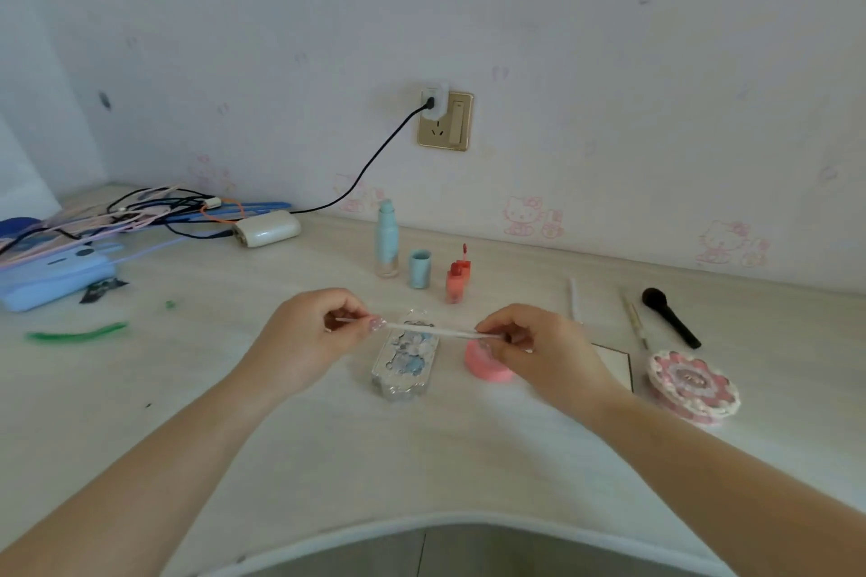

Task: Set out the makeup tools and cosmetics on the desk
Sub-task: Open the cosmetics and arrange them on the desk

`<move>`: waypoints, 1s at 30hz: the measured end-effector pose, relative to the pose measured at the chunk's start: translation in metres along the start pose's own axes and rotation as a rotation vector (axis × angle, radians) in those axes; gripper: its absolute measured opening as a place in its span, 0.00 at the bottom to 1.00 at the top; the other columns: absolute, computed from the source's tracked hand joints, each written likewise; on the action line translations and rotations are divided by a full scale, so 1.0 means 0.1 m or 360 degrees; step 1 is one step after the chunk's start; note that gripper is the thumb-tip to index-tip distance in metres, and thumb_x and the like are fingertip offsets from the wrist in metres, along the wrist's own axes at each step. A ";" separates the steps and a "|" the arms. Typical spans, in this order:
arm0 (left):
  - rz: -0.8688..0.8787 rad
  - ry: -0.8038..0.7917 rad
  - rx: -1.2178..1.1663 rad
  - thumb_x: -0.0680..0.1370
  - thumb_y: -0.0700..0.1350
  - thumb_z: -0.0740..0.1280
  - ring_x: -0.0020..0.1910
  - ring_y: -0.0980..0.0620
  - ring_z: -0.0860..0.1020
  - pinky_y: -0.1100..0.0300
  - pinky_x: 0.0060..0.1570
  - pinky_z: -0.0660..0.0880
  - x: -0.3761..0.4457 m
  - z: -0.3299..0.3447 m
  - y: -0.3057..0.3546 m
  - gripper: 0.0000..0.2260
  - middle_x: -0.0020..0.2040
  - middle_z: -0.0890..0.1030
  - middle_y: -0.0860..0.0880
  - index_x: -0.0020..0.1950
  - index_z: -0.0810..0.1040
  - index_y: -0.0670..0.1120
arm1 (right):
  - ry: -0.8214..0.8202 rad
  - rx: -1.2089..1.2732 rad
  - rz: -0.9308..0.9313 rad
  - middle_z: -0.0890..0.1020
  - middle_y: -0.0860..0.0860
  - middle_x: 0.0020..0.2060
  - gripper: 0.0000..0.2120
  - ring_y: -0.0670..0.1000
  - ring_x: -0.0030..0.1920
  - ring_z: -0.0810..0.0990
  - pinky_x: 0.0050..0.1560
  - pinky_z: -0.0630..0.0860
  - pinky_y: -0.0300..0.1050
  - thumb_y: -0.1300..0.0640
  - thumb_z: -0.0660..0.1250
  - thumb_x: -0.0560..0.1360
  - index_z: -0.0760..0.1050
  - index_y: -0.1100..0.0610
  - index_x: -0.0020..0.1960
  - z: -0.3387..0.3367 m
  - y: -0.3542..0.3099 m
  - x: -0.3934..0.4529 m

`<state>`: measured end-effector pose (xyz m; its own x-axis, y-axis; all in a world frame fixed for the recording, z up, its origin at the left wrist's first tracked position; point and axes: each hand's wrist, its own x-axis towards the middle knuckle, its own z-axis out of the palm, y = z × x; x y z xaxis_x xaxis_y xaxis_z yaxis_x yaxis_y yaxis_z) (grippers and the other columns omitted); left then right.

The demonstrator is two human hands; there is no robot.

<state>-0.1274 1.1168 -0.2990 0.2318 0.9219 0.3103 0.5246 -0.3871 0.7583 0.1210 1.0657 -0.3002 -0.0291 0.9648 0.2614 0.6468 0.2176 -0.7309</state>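
Mostly done, both hands, left (309,333) and right (525,342), are pinching the ends of a thin white stick (440,331) above the palette (406,358), while bottles (388,239), brush (670,316) and compact (692,384) are already sitting out on the desk (328,459).

L hand (309,333) & R hand (529,342) pinch thin white stick (440,331) over desk (421,445).

home bedroom | cartoon-cat wallpaper (525,216) | desk (328,436) with cosmetics
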 end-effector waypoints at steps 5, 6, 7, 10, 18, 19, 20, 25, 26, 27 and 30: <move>-0.0132 -0.0189 -0.0055 0.74 0.40 0.70 0.36 0.63 0.78 0.74 0.37 0.70 -0.26 -0.24 -0.38 0.09 0.39 0.83 0.60 0.40 0.84 0.55 | -0.0073 0.0190 0.0176 0.83 0.42 0.36 0.16 0.38 0.36 0.78 0.42 0.71 0.24 0.63 0.70 0.72 0.78 0.41 0.39 0.43 -0.04 -0.28; -0.0145 -0.0221 -0.0037 0.74 0.40 0.70 0.36 0.64 0.78 0.75 0.38 0.70 -0.31 -0.28 -0.44 0.10 0.39 0.83 0.61 0.41 0.83 0.56 | -0.0093 0.0202 0.0198 0.82 0.41 0.36 0.15 0.38 0.36 0.78 0.42 0.70 0.23 0.63 0.70 0.72 0.78 0.42 0.39 0.49 -0.05 -0.33; -0.0151 -0.0243 0.0002 0.74 0.40 0.71 0.36 0.65 0.78 0.75 0.38 0.70 -0.34 -0.31 -0.48 0.10 0.38 0.83 0.63 0.40 0.84 0.56 | -0.0108 0.0207 0.0208 0.82 0.41 0.36 0.14 0.37 0.37 0.78 0.42 0.70 0.23 0.63 0.70 0.72 0.78 0.43 0.40 0.54 -0.06 -0.36; -0.0149 -0.0245 0.0134 0.73 0.41 0.71 0.37 0.68 0.77 0.77 0.38 0.68 -0.41 -0.35 -0.58 0.07 0.38 0.81 0.66 0.40 0.82 0.53 | -0.0100 0.0093 0.0178 0.81 0.41 0.37 0.13 0.35 0.35 0.76 0.40 0.70 0.24 0.62 0.71 0.72 0.77 0.42 0.39 0.62 -0.09 -0.42; -0.0063 -0.0204 0.0300 0.71 0.45 0.73 0.46 0.58 0.76 0.60 0.49 0.74 -0.44 -0.32 -0.69 0.10 0.42 0.79 0.55 0.36 0.80 0.60 | -0.0079 -0.0076 0.0150 0.82 0.43 0.39 0.09 0.31 0.37 0.75 0.41 0.69 0.23 0.62 0.70 0.72 0.79 0.46 0.42 0.68 -0.07 -0.42; -0.0057 -0.0216 0.0322 0.69 0.50 0.72 0.45 0.58 0.77 0.57 0.50 0.75 -0.45 -0.32 -0.68 0.05 0.41 0.79 0.56 0.36 0.80 0.62 | -0.0080 -0.0095 0.0150 0.82 0.43 0.39 0.08 0.31 0.37 0.75 0.40 0.68 0.23 0.62 0.70 0.72 0.80 0.48 0.43 0.68 -0.07 -0.41; -0.0042 -0.0228 0.0351 0.66 0.56 0.69 0.44 0.59 0.77 0.55 0.51 0.75 -0.45 -0.32 -0.68 0.03 0.41 0.79 0.57 0.38 0.79 0.66 | -0.0084 -0.0121 0.0148 0.82 0.44 0.39 0.07 0.31 0.37 0.75 0.40 0.68 0.23 0.62 0.70 0.72 0.80 0.49 0.44 0.68 -0.07 -0.41; -0.0062 -0.0229 0.0413 0.62 0.63 0.62 0.46 0.57 0.78 0.53 0.52 0.75 -0.45 -0.30 -0.69 0.07 0.42 0.79 0.57 0.38 0.75 0.73 | -0.0105 -0.0217 0.0126 0.81 0.45 0.39 0.06 0.31 0.36 0.74 0.39 0.68 0.24 0.61 0.69 0.72 0.80 0.51 0.46 0.70 -0.07 -0.41; -0.0062 -0.0235 0.0415 0.62 0.63 0.63 0.47 0.57 0.78 0.53 0.53 0.75 -0.44 -0.30 -0.69 0.06 0.42 0.79 0.57 0.37 0.76 0.71 | -0.0103 -0.0208 0.0126 0.81 0.45 0.39 0.06 0.32 0.36 0.74 0.39 0.69 0.24 0.61 0.69 0.72 0.80 0.52 0.46 0.70 -0.06 -0.41; -0.0082 -0.0243 0.0423 0.64 0.62 0.65 0.48 0.56 0.78 0.54 0.53 0.74 -0.45 -0.31 -0.68 0.03 0.43 0.79 0.57 0.36 0.77 0.68 | -0.0100 -0.0197 0.0130 0.81 0.44 0.39 0.05 0.33 0.35 0.75 0.40 0.69 0.24 0.60 0.69 0.72 0.80 0.51 0.46 0.70 -0.06 -0.41; -0.0178 -0.0208 0.0344 0.71 0.53 0.71 0.52 0.55 0.77 0.59 0.53 0.72 -0.42 -0.32 -0.65 0.05 0.47 0.79 0.57 0.41 0.76 0.62 | -0.0059 -0.0048 0.0192 0.81 0.42 0.37 0.05 0.37 0.36 0.76 0.40 0.70 0.24 0.59 0.69 0.73 0.80 0.50 0.46 0.68 -0.05 -0.41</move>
<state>-0.1974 1.1033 -0.3428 0.2589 0.9551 0.1442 0.7123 -0.2896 0.6393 0.0669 1.0353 -0.3501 0.0225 0.9886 0.1490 0.6700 0.0957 -0.7362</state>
